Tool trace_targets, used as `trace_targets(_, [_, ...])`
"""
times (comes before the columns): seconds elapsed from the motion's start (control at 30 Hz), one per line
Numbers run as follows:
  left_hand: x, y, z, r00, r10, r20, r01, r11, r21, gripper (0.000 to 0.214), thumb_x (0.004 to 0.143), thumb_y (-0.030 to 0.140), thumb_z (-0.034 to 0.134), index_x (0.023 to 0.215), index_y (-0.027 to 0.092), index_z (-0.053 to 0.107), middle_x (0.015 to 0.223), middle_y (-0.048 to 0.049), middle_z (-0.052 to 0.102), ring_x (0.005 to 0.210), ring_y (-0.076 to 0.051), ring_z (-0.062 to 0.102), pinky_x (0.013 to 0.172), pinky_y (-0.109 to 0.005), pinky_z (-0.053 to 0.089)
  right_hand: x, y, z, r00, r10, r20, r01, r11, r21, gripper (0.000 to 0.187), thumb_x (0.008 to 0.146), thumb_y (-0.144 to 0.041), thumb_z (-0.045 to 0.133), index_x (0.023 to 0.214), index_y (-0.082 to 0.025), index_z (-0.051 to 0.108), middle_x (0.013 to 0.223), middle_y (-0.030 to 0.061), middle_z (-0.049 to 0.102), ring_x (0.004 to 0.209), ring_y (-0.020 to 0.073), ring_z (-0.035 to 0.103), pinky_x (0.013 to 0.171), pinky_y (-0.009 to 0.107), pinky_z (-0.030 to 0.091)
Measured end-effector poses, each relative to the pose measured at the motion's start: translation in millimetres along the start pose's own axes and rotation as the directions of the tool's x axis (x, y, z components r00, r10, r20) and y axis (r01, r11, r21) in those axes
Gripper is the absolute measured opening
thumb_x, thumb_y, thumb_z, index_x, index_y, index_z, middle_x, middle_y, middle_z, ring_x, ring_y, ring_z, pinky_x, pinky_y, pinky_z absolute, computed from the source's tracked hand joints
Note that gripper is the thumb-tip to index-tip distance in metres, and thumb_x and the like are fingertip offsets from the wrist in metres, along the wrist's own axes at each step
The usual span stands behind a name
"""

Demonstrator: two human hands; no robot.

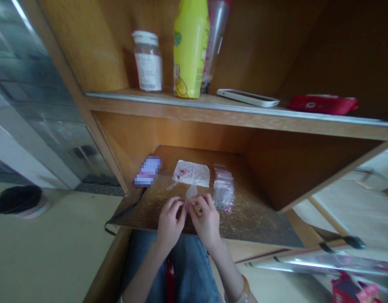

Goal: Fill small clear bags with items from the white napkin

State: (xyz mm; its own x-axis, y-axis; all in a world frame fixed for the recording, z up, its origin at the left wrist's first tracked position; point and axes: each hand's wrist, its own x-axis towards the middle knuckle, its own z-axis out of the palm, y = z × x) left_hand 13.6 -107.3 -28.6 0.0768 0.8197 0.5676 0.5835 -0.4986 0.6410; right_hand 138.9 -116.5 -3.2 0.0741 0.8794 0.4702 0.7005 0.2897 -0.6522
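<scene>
Pale floor (70,256), big wooden cabinet (238,117), scuffed dark desktop (260,225) inside; black-lined bin (38,209) at left. Upper shelf (168,101) holds yellow bottle (191,52), tumbler (218,38) behind it, jar (148,63), red case (322,105). Clear packet stack (223,194) just right of hands, crumpled white paper (199,172) beyond — pixelated phone (148,170) left. Translucent packet (191,192), partly hidden, over desktop's front — left hand (170,221) and right hand (207,219) fingertips both clamped on it.

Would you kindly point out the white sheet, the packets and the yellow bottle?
White sheet (197,173): head view, the bare part right of its middle.
Packets (224,191): head view, middle of the row.
Yellow bottle (190,52): head view, front of its body.
</scene>
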Motion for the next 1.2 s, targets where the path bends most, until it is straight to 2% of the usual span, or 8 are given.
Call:
trace_targets(0.3, [2.1, 8.0, -8.9, 0.998, 0.07, 0.009, -0.07, 0.994, 0.086, 0.006, 0.085, 0.019, 0.053, 0.086, 0.02, 0.058, 0.113, -0.0072, 0.061, 0.107, -0.02, 0.057, 0.094, -0.037, 0.044, 2.6, 7.1, -9.1, 0.964, 0.01, 0.266, 0.016, 0.995, -0.095, 0.033, 0.083, -0.013, 0.054, 0.109, -0.03, 0.065, 0.123, 0.0033, 0.058, 0.1, 0.018, 0.064, 0.081, 0.028, 0.053])
trace_targets(0.37, [6.6, 9.4, -17.0, 0.991, 0.096, 0.088, -0.105, 0.99, 0.099, 0.021, 0.081, 0.019, 0.055, 0.102, 0.021, 0.057, 0.125, -0.0087, 0.056, 0.117, -0.023, 0.052, 0.099, -0.04, 0.041, 5.8, 10.0, -11.7, 0.954, 0.022, 0.298, -0.002, 0.998, -0.068, 0.038, 0.079, -0.012, 0.06, 0.113, -0.03, 0.064, 0.129, 0.0047, 0.054, 0.106, 0.0194, 0.061, 0.085, 0.03, 0.052])
trace_targets(0.47, [14.4, 7.6, -26.8, 0.962, 0.145, 0.231, -0.17, 0.981, 0.091, 0.065, 0.074, 0.017, 0.058, 0.135, 0.02, 0.037, 0.141, -0.0112, 0.045, 0.13, -0.025, 0.041, 0.106, -0.043, 0.033, 13.5, 15.3, -15.7, 0.94, -0.007, 0.341, 0.0, 1.0, 0.02, 0.037, 0.074, -0.014, 0.066, 0.11, -0.025, 0.066, 0.132, 0.0089, 0.05, 0.115, 0.0223, 0.055, 0.094, 0.035, 0.049])
trace_targets(0.6, [21.1, -1.7, -27.2, 0.935, 0.174, 0.31, -0.218, 0.97, 0.111, 0.072, 0.072, 0.022, 0.063, 0.138, 0.023, 0.037, 0.14, -0.0098, 0.047, 0.131, -0.026, 0.041, 0.108, -0.044, 0.028, 28.3, 20.5, -20.8, 0.923, -0.13, 0.361, 0.044, 0.97, 0.237, 0.033, 0.073, -0.017, 0.069, 0.105, -0.023, 0.068, 0.127, 0.009, 0.054, 0.122, 0.0215, 0.049, 0.104, 0.038, 0.041])
trace_targets(0.83, [23.3, -14.1, -16.3, 0.984, 0.096, 0.151, -0.117, 0.984, 0.136, 0.061, 0.072, 0.042, 0.07, 0.127, 0.025, 0.049, 0.126, -0.0089, 0.059, 0.117, -0.026, 0.053, 0.101, -0.044, 0.032, 54.8, 13.4, -26.8, 0.855, -0.247, 0.456, 0.066, 0.924, 0.377, 0.029, 0.077, -0.02, 0.065, 0.106, -0.024, 0.068, 0.118, 0.0065, 0.062, 0.112, 0.0191, 0.056, 0.098, 0.039, 0.044])
trace_targets(0.93, [29.6, -19.3, -16.5, 0.998, 0.053, 0.032, -0.056, 0.99, 0.127, 0.058, 0.069, 0.046, 0.073, 0.119, 0.025, 0.053, 0.118, -0.0073, 0.063, 0.11, -0.026, 0.057, 0.098, -0.043, 0.033, 75.0, 20.3, -21.3, 0.89, -0.219, 0.399, 0.053, 0.92, 0.388, 0.021, 0.082, -0.024, 0.059, 0.1, -0.021, 0.07, 0.104, 0.0058, 0.068, 0.098, 0.0172, 0.062, 0.086, 0.033, 0.05])
trace_targets(1.07, [45.7, -25.7, -15.3, 0.975, -0.077, -0.207, 0.089, 0.995, 0.049, 0.061, 0.067, 0.047, 0.074, 0.119, 0.024, 0.051, 0.113, -0.0067, 0.065, 0.107, -0.026, 0.058, 0.098, -0.044, 0.032, 113.9, 49.2, 1.0, 0.977, -0.041, 0.209, 0.014, 0.991, 0.131, 0.023, 0.082, -0.021, 0.059, 0.103, -0.018, 0.069, 0.107, 0.0091, 0.068, 0.084, 0.0165, 0.064, 0.078, 0.031, 0.051])
trace_targets(1.2, [58.2, -29.5, -7.2, 0.922, -0.22, -0.318, 0.22, 0.975, -0.036, 0.071, 0.066, 0.05, 0.073, 0.126, 0.023, 0.047, 0.11, -0.0081, 0.066, 0.108, -0.027, 0.058, 0.1, -0.048, 0.028, 142.1, 72.7, 29.0, 0.951, 0.063, 0.302, 0.013, 0.97, -0.241, 0.023, 0.081, -0.023, 0.064, 0.102, -0.017, 0.071, 0.113, 0.0123, 0.066, 0.11, 0.0235, 0.058, 0.096, 0.036, 0.043])
